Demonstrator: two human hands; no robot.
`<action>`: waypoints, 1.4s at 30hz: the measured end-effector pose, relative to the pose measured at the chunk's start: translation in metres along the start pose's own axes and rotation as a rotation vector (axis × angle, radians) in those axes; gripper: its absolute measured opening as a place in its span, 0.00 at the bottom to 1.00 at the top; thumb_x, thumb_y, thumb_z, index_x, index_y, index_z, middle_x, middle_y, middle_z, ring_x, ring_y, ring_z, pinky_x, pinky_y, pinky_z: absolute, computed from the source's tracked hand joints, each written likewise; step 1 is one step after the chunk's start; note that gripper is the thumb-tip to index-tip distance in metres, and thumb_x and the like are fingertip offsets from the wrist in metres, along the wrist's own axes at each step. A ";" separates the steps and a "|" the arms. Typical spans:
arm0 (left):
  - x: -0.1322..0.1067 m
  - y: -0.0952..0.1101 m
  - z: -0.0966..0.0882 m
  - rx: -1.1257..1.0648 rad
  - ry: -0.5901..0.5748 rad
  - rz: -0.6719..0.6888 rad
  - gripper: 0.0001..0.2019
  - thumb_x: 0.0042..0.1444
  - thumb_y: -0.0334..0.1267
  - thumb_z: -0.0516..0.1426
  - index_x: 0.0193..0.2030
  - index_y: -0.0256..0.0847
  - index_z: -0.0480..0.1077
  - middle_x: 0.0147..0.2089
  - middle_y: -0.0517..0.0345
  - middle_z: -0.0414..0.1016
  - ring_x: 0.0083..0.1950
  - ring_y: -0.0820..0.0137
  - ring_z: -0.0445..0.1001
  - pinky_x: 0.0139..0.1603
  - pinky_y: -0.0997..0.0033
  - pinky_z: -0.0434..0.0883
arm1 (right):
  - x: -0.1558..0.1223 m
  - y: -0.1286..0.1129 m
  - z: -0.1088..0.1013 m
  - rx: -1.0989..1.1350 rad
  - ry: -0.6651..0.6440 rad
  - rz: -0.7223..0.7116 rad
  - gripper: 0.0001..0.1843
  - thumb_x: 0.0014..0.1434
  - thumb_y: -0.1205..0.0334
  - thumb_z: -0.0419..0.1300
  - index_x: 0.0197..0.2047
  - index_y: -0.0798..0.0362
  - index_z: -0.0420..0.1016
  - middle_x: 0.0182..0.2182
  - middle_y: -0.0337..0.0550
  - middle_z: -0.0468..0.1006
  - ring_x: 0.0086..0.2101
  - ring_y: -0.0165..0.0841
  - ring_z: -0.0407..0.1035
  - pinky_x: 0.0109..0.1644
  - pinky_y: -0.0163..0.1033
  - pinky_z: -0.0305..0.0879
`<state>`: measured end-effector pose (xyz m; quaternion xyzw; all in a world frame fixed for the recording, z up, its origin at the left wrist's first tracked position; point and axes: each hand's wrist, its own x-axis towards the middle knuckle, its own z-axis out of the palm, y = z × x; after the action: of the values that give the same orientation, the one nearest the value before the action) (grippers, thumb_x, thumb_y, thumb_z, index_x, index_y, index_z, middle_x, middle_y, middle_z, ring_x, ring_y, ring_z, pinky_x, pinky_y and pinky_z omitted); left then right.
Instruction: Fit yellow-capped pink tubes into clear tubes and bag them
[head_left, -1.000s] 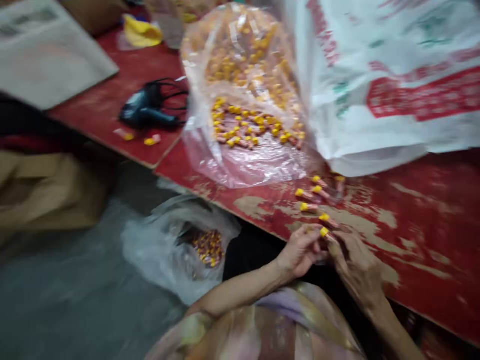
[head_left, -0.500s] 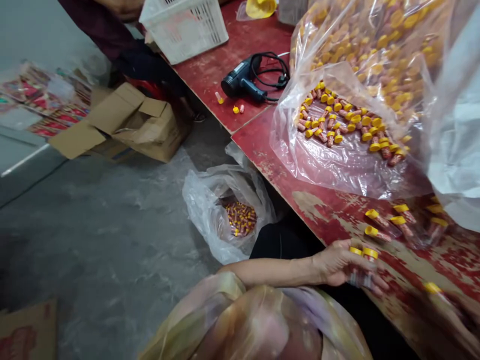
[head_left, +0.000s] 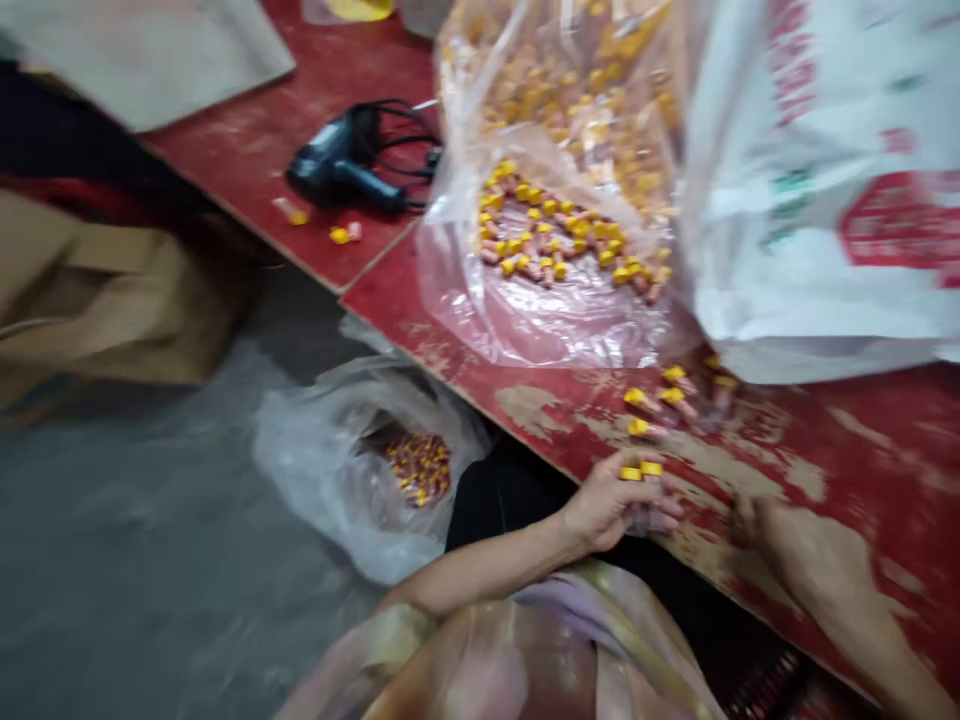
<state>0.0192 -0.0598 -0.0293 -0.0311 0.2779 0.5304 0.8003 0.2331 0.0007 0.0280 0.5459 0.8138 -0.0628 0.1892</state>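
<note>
My left hand, at the table's front edge, grips two small clear tubes with yellow caps, side by side and caps up. My right hand is to its right, low over the worn red tabletop. Motion blurs its fingers, so whether anything is in them is unclear. Just beyond my left hand lie several loose yellow-capped tubes with pinkish contents. Behind them, a large clear plastic bag holds many more such tubes, some near its open mouth.
A hair dryer or heat gun with a coiled cord lies near two stray tubes. White printed sacking stands at right. On the floor are a plastic bag with capped tubes inside and a cardboard box.
My view has swung right, bringing more of the white sacking into sight. My right hand has come nearer my left, and the yellow cap beside it no longer shows. My left hand keeps its two tubes.
</note>
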 end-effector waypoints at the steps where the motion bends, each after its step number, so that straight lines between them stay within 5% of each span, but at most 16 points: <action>1: -0.001 0.003 0.003 0.023 0.030 0.009 0.22 0.40 0.31 0.66 0.43 0.39 0.67 0.36 0.55 0.75 0.30 0.69 0.77 0.33 0.68 0.74 | 0.008 -0.001 0.005 -0.038 -0.084 0.065 0.12 0.59 0.61 0.55 0.27 0.53 0.74 0.19 0.44 0.74 0.20 0.35 0.68 0.23 0.37 0.57; 4: -0.005 0.007 0.007 0.061 0.082 0.041 0.20 0.44 0.35 0.66 0.43 0.38 0.67 0.36 0.56 0.74 0.32 0.69 0.76 0.34 0.68 0.74 | 0.021 -0.016 0.017 0.147 0.066 0.134 0.14 0.61 0.58 0.50 0.32 0.52 0.75 0.24 0.45 0.78 0.24 0.36 0.71 0.26 0.37 0.59; 9: -0.010 0.003 0.010 0.023 0.068 0.114 0.20 0.45 0.37 0.66 0.44 0.38 0.68 0.37 0.56 0.75 0.33 0.73 0.74 0.38 0.71 0.72 | 0.007 -0.089 0.017 0.738 0.487 -0.144 0.14 0.65 0.57 0.47 0.43 0.52 0.72 0.37 0.45 0.77 0.36 0.32 0.72 0.40 0.35 0.67; 12: -0.011 0.003 0.008 -0.008 0.087 0.162 0.17 0.47 0.37 0.65 0.43 0.37 0.69 0.36 0.56 0.76 0.33 0.72 0.75 0.40 0.70 0.72 | 0.011 -0.108 0.011 0.718 0.640 -0.276 0.14 0.65 0.60 0.48 0.48 0.53 0.70 0.42 0.48 0.73 0.41 0.33 0.70 0.43 0.37 0.67; 15: -0.014 0.011 0.004 -0.027 0.116 0.117 0.15 0.49 0.38 0.62 0.43 0.36 0.69 0.35 0.53 0.76 0.32 0.67 0.76 0.38 0.63 0.74 | 0.034 -0.099 0.009 0.519 0.703 -0.236 0.15 0.65 0.62 0.47 0.49 0.53 0.71 0.42 0.50 0.71 0.41 0.35 0.67 0.41 0.38 0.65; 20: -0.022 0.019 -0.001 -0.076 0.014 0.079 0.15 0.47 0.35 0.59 0.44 0.34 0.70 0.39 0.48 0.77 0.37 0.61 0.77 0.39 0.57 0.74 | 0.060 -0.089 0.011 0.082 0.583 -0.215 0.11 0.63 0.62 0.51 0.41 0.55 0.73 0.40 0.52 0.72 0.40 0.40 0.63 0.42 0.43 0.58; 26: -0.021 0.015 -0.006 -0.062 -0.063 0.092 0.15 0.46 0.33 0.59 0.43 0.36 0.71 0.45 0.48 0.75 0.42 0.59 0.76 0.40 0.56 0.75 | 0.037 -0.057 0.009 0.255 0.385 -0.244 0.15 0.65 0.60 0.45 0.43 0.55 0.70 0.37 0.48 0.76 0.35 0.35 0.68 0.39 0.37 0.58; 31: -0.013 0.009 -0.007 -0.014 -0.061 0.107 0.12 0.48 0.35 0.61 0.40 0.37 0.71 0.41 0.50 0.75 0.37 0.63 0.77 0.36 0.61 0.75 | 0.035 -0.012 0.004 0.043 0.084 -0.008 0.16 0.62 0.56 0.47 0.29 0.52 0.70 0.24 0.46 0.76 0.26 0.37 0.70 0.29 0.37 0.52; 42: -0.001 0.012 0.002 0.031 -0.029 0.039 0.20 0.42 0.31 0.62 0.45 0.38 0.68 0.34 0.55 0.74 0.31 0.68 0.76 0.32 0.67 0.74 | 0.053 -0.036 -0.004 -0.004 -0.057 0.037 0.15 0.63 0.62 0.47 0.36 0.55 0.74 0.28 0.53 0.79 0.30 0.42 0.75 0.27 0.36 0.54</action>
<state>0.0090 -0.0546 -0.0240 -0.0058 0.2749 0.5420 0.7941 0.1816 0.0338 0.0078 0.5583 0.7980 -0.0734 0.2146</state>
